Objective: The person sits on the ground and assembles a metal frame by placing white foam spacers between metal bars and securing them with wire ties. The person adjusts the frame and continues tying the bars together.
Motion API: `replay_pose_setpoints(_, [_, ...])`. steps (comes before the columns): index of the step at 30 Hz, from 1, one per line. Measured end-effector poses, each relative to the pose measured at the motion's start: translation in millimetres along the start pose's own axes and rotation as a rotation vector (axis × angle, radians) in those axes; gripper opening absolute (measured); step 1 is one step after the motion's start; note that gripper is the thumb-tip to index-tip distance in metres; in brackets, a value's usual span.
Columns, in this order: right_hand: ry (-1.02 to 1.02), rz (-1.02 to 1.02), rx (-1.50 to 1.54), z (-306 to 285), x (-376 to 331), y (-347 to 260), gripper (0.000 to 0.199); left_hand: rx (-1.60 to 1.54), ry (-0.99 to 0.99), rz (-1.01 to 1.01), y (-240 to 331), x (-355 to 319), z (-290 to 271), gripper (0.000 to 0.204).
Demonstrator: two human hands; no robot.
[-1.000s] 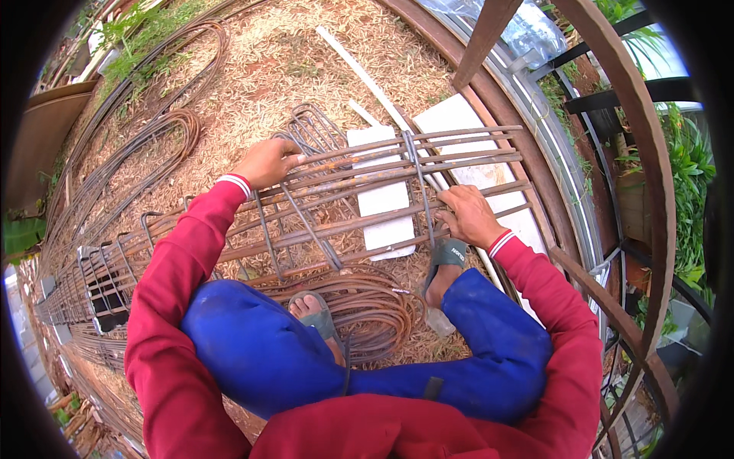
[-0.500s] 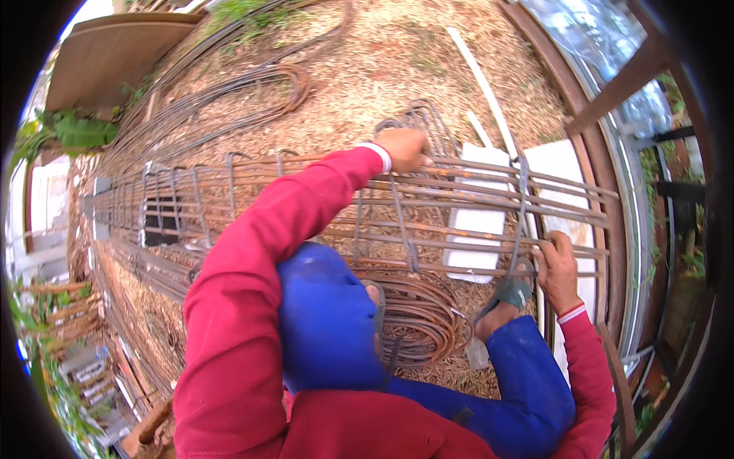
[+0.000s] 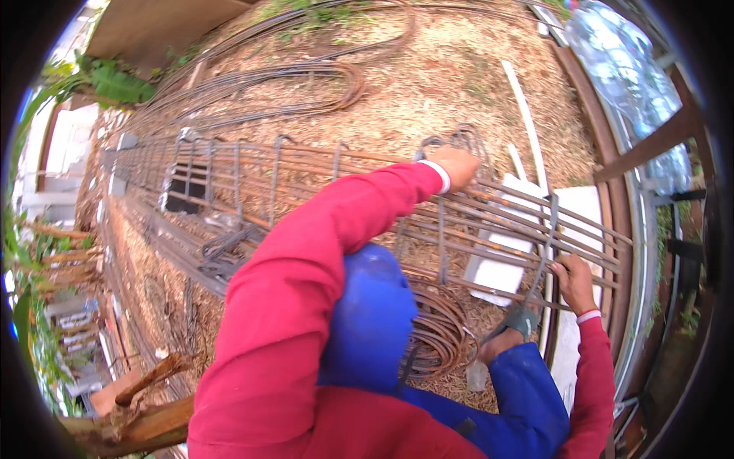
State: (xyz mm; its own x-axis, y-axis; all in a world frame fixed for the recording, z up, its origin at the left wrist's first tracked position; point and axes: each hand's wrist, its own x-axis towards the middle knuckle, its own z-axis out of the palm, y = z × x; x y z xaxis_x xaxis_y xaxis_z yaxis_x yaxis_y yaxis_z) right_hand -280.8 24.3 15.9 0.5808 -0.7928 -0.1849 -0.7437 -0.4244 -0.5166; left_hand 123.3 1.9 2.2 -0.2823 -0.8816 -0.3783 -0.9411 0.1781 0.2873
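**Rebar cage lying across straw-strewn ground**

Far left: two grey blocks at the cage's far end, near the ground's left edge. Cage runs from there rightward, rusty long bars with grey stirrups at intervals; its bar ends overlap, in view, a brown beam along the ground's right edge. Dark panel toward the left end; inside or behind, cannot tell.

Upper left: bent rods, looped on the ground.

Centre: left hand at the cage's upper bars, fingers curled; undersides hidden, so cannot tell if clamped. Small wire loops just beyond. Rusty coil on the near side, between knee and sandal.

Right of centre: white board beneath the bars, a second white slab farther right. White strip beyond. Right hand clamped on the cage's near-side bars, just right of the end stirrup.

Far right: clear plastic, outside the beam.
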Motion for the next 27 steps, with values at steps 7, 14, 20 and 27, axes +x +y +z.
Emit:
replay_pose_setpoints(7, [0.333, -0.06, -0.251, 2, -13, -19, 0.027, 0.001, 0.05, 0.027, -3, -2, 3, 0.029])
replay_pose_setpoints(14, [0.342, -0.068, -0.237, 8, 3, -24, 0.031, 0.024, 0.12, 0.04, 1, -5, 5, 0.028])
replay_pose_setpoints(20, [0.535, 0.067, -0.362, -12, 1, 19, 0.054, 0.017, 0.144, 0.046, 0, -7, 9, 0.026])
replay_pose_setpoints(27, [0.556, 0.613, -0.1, -44, -25, 105, 0.061, -0.008, 0.084, -0.013, 4, -8, 4, 0.025])
